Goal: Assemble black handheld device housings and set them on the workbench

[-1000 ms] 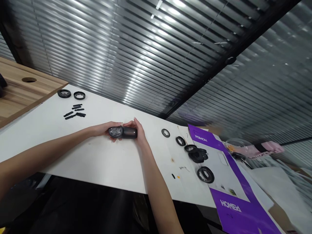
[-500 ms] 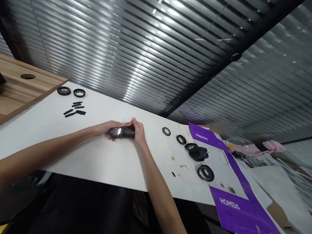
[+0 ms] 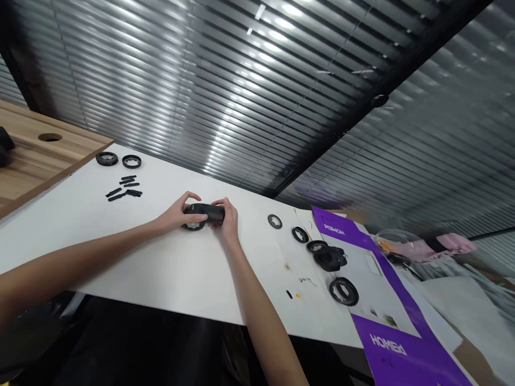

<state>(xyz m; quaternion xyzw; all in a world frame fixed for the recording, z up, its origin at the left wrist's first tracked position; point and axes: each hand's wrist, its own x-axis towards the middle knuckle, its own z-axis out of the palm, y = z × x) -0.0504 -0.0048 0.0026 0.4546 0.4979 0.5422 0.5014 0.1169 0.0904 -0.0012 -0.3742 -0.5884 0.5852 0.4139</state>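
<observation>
Both hands are on a black lint shaver above the middle of the white table. Its round head has a perforated metal face, which points down toward me and is partly visible. My left hand grips the head end, with the thumb along the near side and the index finger arched over the top. Around the other end, the handle, the fingers of my right hand are closed. Part of the handle end is hidden by the right hand.
Left lie two black rings and several black strips. Right are a flat ring, more rings, a black bundle, a tiny orange piece and a purple-white box. A wooden board borders the left; corrugated metal rises behind.
The lint shaver has been turned so that its perforated face tips downward and shows less. My left hand has shifted its grip, lifting its index finger over the head. The view has tilted slightly.
</observation>
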